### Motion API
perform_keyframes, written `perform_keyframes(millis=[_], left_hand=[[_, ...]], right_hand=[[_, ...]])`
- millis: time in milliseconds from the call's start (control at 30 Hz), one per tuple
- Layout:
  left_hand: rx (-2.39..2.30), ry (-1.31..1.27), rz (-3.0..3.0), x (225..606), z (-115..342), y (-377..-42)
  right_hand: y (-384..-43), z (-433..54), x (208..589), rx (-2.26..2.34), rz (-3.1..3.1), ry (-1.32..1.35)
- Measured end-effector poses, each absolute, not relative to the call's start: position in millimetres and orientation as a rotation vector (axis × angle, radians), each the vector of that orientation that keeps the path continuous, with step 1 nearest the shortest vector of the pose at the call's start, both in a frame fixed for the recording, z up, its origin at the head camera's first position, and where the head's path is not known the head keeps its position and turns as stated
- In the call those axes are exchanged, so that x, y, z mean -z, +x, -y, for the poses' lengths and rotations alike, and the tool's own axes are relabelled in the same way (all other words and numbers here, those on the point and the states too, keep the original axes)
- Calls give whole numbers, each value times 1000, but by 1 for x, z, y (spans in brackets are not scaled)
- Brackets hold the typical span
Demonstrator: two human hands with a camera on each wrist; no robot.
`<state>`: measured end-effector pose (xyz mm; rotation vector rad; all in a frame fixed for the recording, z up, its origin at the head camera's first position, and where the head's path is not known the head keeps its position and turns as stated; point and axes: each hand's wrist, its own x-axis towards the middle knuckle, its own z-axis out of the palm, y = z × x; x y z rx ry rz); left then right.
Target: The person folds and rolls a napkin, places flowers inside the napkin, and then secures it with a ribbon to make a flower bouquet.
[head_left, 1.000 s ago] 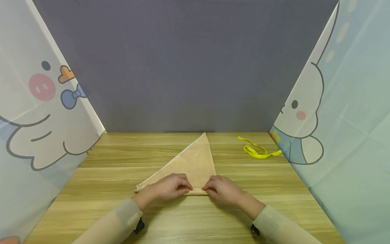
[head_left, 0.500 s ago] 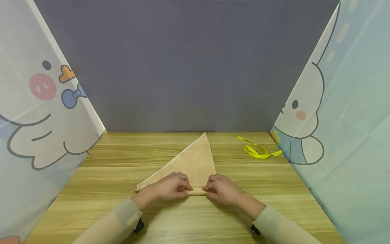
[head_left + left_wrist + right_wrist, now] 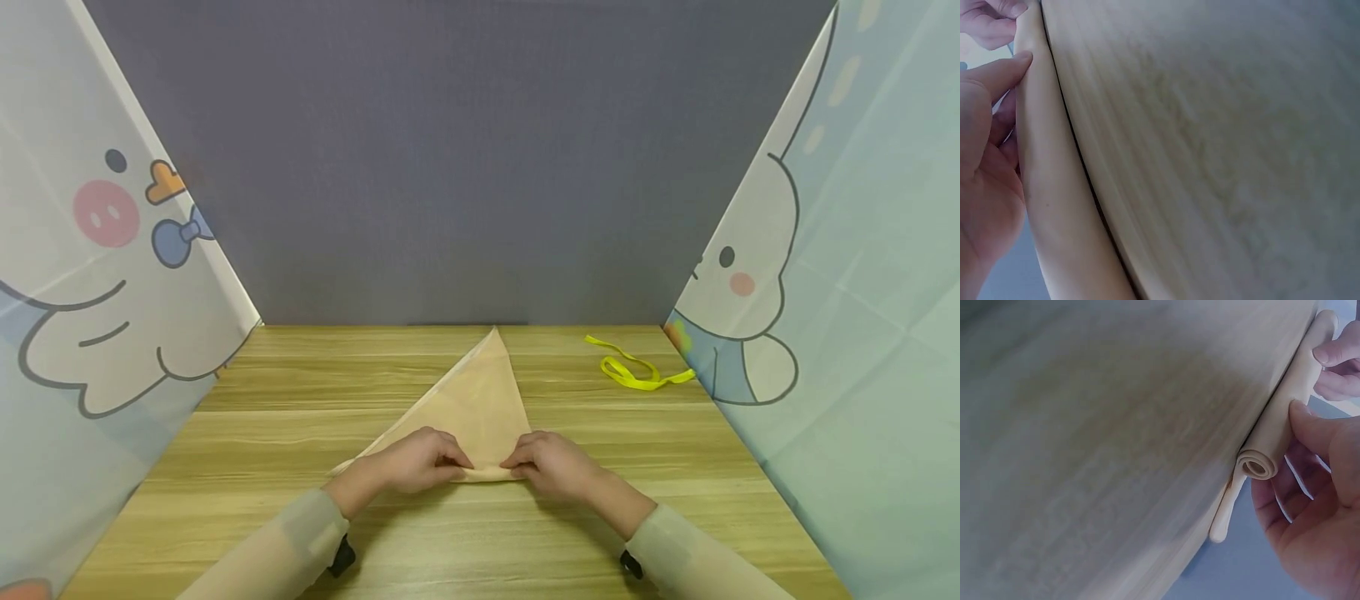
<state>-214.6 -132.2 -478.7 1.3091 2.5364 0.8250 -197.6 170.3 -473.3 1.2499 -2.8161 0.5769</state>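
A beige cloth (image 3: 483,408), folded to a triangle, lies on the table with its point toward the back wall. Its near edge is turned into a roll (image 3: 1275,431), whose spiral end shows in the right wrist view. My left hand (image 3: 422,460) pinches this roll left of its middle, thumb on the near side. Close to the cloth's right corner, my right hand (image 3: 555,467) pinches the same roll between thumb and fingers. In the left wrist view the roll runs as a smooth band beside the left thumb (image 3: 1007,72). The left forearm covers part of the cloth's left corner.
A bright yellow ribbon (image 3: 633,382) lies loosely looped at the back right of the wood-grain table (image 3: 247,433). A grey wall (image 3: 465,167) stands behind, and printed cartoon sheets (image 3: 862,333) rise on both sides.
The cloth's far tip has shifted slightly left and toward me. Its near edge looks rounder and more rolled. Both hands stay almost in place, the right one a touch farther right.
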Motion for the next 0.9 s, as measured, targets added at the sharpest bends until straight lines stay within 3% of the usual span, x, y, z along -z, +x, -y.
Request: perform_keyframes(millis=[567,900], left_hand=[[-1047,1124,-2473,483,135,-213],[-923,1243,-2531,483,135,-214]], right_hand=[[-201,-168,475,-661,2847,1160],[-199,-167,475,-552,2803,1209]])
